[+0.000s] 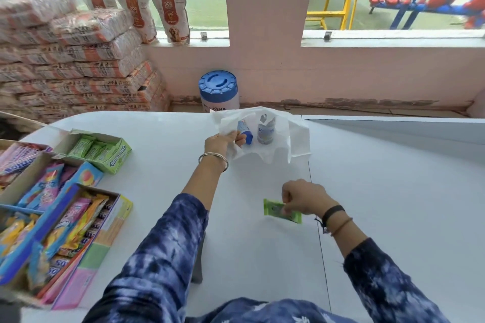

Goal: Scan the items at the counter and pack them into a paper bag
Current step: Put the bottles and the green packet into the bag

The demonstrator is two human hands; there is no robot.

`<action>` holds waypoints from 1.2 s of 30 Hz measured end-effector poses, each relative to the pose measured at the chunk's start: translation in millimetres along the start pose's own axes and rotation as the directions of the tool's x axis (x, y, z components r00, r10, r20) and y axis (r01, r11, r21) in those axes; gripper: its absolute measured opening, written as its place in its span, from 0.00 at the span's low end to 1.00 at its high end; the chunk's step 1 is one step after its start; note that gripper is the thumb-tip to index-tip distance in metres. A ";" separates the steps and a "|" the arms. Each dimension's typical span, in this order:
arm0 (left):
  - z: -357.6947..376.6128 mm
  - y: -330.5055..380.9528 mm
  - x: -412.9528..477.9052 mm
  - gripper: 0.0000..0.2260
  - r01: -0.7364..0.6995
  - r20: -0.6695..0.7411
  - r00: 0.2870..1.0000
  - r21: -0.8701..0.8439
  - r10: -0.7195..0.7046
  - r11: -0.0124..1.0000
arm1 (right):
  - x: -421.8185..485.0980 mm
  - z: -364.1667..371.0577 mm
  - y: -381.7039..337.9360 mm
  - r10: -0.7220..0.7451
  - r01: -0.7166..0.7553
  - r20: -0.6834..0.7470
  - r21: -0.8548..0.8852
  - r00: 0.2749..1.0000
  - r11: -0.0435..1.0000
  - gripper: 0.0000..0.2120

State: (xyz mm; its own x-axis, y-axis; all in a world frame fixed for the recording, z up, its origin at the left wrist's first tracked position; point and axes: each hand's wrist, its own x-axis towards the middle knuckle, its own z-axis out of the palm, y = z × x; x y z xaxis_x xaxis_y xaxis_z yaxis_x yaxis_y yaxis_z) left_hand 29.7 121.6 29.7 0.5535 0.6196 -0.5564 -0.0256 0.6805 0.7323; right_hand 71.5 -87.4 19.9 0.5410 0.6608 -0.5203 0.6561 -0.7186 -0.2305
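Small green packet point(282, 210), flat and shiny, lay on the white tabletop point(157, 178) near the front edge. Pinched at its right end by the right hand point(305, 200), fingers curled closed on it. Farther back, white bag point(298, 139), thin and crumpled, lying open with a blue tube point(246, 132) and a clear bottle point(265, 130) inside. Gripped at its left rim by the left hand point(223, 140), closed on the edge.
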 end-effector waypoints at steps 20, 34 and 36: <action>-4.1 2.4 -8.0 0.03 -0.046 0.040 0.998 -0.005 0.046 0.999 | 65.2 -18.6 -46.7 0.325 0.297 -0.820 0.494 0.470 0.817 0.08; 54.8 68.1 -52.1 0.03 -0.268 0.152 0.962 0.344 0.228 0.900 | 59.8 -135.8 -24.6 0.321 0.329 -0.471 0.852 0.821 0.408 0.12; 82.8 115.1 -60.5 0.09 -0.390 0.204 0.919 0.342 0.337 0.855 | 48.3 -189.4 -38.6 0.298 0.429 -0.546 0.821 0.783 0.377 0.10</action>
State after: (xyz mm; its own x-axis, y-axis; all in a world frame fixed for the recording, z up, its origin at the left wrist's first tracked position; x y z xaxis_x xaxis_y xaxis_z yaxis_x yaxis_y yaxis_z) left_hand 62.2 130.1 180.1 0.6703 0.7188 -0.1844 0.0471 0.2068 0.9773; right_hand 171.9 13.3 159.4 0.9066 0.4211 -0.0274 0.0471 -0.1654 -0.9851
